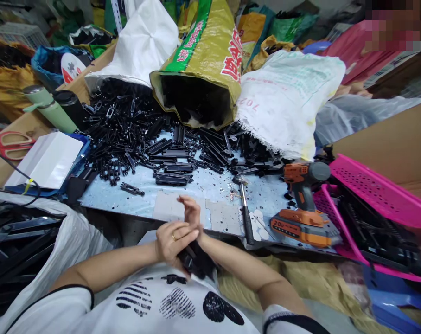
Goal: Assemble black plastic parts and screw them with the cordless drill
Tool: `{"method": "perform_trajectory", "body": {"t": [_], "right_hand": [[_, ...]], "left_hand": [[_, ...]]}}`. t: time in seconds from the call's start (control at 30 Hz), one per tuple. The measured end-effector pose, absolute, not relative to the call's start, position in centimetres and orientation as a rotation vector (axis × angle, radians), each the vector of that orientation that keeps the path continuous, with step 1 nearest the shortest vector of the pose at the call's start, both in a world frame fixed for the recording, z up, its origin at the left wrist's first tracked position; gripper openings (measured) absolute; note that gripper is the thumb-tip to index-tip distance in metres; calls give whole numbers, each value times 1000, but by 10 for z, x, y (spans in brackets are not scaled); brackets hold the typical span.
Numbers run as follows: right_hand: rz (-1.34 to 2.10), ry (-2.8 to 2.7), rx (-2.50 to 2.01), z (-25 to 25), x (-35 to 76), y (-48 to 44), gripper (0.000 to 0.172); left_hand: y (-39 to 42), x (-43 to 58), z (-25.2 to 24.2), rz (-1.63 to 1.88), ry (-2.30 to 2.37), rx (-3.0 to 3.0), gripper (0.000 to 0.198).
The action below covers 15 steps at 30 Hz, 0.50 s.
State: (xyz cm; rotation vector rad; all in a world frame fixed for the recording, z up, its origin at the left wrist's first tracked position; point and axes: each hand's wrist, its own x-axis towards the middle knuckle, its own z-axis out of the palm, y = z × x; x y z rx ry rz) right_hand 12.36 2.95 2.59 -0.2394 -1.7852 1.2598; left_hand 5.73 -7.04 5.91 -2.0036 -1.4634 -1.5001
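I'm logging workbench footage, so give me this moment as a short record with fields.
left hand: closed over a bundle of black plastic parts, near the chest
right hand: raised beside the left, blurred; grip unclear
table: light blue, heaped with loose black parts
tools: cordless drill, hammer, red scissors
sacks: white sack, yellow-green sack, printed white sack, mouths toward the table
right side: pink basket

Head camera faces forward, down — close over left hand (173, 241), right hand (190, 212); table (213, 186) beyond.
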Motion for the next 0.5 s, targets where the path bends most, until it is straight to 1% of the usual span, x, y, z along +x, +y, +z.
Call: {"method": "perform_trajectory", "body": {"t": [0.1, 0.17, 0.2, 0.27, 0.33, 0.5], "right_hand": [[1004, -2160, -169, 30, 78, 96, 60], [729, -2578, -147, 39, 45, 151, 42], [557, -2735, -219, 43, 29, 175, 36], [218, -3007, -364, 48, 0, 212, 30], [25, -3138, -428, 51, -23, 231, 30], [-11, -3164, -368, 63, -43, 246, 34]], "left_hand": [[-54, 25, 32, -1006, -1614, -2002, 71], [-41, 6, 19, -705, -1788, -2036, 63], [-35, 0, 15, -567, -1875, -2037, 58], [-26, -6, 10, -363, -2003, -2003, 48], [-21, -7, 10, -266, -2080, -1981, 46], [-3, -15, 15, -189, -2202, -1993, 47]]}}
